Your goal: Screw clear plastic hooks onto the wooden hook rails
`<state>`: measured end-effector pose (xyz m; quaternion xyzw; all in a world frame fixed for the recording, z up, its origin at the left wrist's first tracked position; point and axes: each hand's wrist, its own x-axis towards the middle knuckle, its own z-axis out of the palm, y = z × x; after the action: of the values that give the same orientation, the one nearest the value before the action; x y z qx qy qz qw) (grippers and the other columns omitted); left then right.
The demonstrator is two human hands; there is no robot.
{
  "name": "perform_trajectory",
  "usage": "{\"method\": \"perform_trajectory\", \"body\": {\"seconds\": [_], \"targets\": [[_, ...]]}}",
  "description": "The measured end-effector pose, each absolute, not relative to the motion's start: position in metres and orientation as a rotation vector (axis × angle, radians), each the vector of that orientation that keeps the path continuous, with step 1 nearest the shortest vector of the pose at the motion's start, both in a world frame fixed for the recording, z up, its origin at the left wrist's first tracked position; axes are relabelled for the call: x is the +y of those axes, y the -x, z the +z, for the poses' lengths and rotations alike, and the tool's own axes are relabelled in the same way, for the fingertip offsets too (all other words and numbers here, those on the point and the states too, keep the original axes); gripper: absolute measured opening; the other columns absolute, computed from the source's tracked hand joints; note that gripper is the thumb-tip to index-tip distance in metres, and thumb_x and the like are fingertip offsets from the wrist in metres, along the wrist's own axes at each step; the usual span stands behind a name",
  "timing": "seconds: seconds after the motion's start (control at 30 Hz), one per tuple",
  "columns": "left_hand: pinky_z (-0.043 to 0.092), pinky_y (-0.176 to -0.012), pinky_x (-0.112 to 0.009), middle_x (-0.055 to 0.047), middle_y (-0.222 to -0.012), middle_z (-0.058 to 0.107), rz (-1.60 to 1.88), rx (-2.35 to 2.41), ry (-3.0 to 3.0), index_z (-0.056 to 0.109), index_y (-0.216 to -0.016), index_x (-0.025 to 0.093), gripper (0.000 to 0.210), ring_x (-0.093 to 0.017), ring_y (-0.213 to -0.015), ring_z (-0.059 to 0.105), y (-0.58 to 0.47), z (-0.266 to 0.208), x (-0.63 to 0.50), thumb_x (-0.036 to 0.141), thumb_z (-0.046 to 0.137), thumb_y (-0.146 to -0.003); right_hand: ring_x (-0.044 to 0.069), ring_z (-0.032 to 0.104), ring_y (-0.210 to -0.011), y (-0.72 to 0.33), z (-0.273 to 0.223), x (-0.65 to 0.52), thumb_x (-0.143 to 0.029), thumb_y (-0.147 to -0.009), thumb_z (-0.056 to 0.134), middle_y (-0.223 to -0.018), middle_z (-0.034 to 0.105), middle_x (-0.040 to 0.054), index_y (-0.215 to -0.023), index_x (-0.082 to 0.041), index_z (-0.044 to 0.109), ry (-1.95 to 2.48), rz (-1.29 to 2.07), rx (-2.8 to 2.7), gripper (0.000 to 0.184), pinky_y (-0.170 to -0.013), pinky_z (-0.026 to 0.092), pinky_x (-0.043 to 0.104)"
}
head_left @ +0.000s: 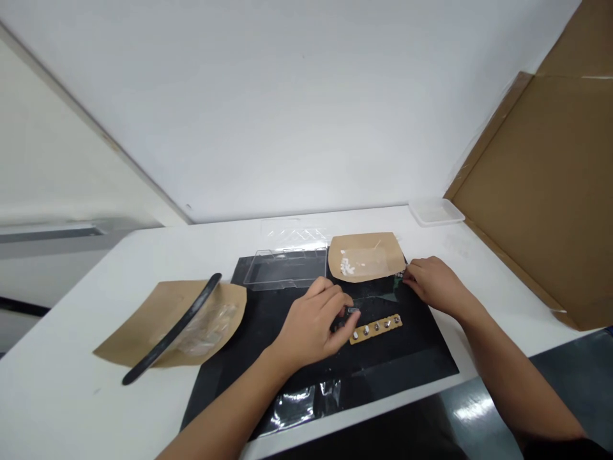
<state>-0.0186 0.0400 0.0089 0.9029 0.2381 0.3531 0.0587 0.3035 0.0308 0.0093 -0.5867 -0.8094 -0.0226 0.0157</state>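
Left hand (313,324): thumb and fingers pinched on a small dark piece (354,310). Studded strip (371,330) just beside the fingertips, at four o'clock; long axis eight to two. Left hand nearer it. Right hand (435,285): fingers drawn together at a green scrap (398,279); I cannot tell if gripped. Paper tray (357,241) at ten o'clock from there. Black mat (407,358) under the strip.

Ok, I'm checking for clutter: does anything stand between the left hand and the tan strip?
Nothing visible does. The left hand pinches a small piece, and the tan strip lies on the black mat right beside that hand. Whether they touch, this single view doesn't settle.
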Motion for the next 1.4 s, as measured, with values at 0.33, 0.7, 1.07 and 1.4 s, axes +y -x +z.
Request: {"method": "perform_trajectory", "body": {"seconds": [0.33,0.7,1.07,1.4], "targets": [[0.062,-0.086,-0.041,-0.011,-0.113,0.070,0.720,0.735,-2.629,0.067,-0.121,0.018,0.038,-0.029,-0.110,0.062,0.001,-0.004,0.024,0.044,0.076,-0.095,0.025,0.072,-0.086,-0.308,0.015,0.030,-0.020,-0.102,0.059,-0.094,0.078,0.0086,-0.096,-0.020,0.071,1.796,0.039,-2.422,0.014,-0.077,0.043,0.035],[0.057,-0.082,-0.036,-0.006,-0.102,0.071,0.696,0.751,-2.489,0.072,-0.107,0.020,0.017,-0.024,-0.098,0.061,-0.008,-0.020,0.021,0.034,0.074,-0.098,0.016,0.062,-0.081,-0.270,0.035,0.003,-0.024,-0.102,0.066,-0.086,0.068,0.0001,-0.091,-0.022,0.069,1.136,0.511,-2.416,0.012,-0.076,0.045,0.030],[0.052,-0.077,-0.033,-0.005,-0.095,0.073,0.720,0.799,-2.517,0.076,-0.095,0.021,0.016,-0.022,-0.092,0.057,-0.014,-0.022,0.018,0.034,0.070,-0.102,0.015,0.055,-0.076,-0.257,0.028,-0.002,-0.025,-0.106,0.063,-0.087,0.067,0.0006,-0.096,-0.019,0.068,1.007,0.382,-2.545,0.013,-0.076,0.038,0.032],[0.050,-0.075,-0.034,-0.004,-0.094,0.073,0.707,0.755,-2.561,0.076,-0.095,0.021,0.018,-0.022,-0.092,0.056,-0.014,-0.025,0.022,0.033,0.066,-0.105,0.015,0.055,-0.076,-0.255,0.027,-0.002,-0.024,-0.106,0.063,-0.089,0.067,0.0010,-0.096,-0.019,0.069,0.968,0.300,-2.583,0.012,-0.074,0.038,0.032]]}}
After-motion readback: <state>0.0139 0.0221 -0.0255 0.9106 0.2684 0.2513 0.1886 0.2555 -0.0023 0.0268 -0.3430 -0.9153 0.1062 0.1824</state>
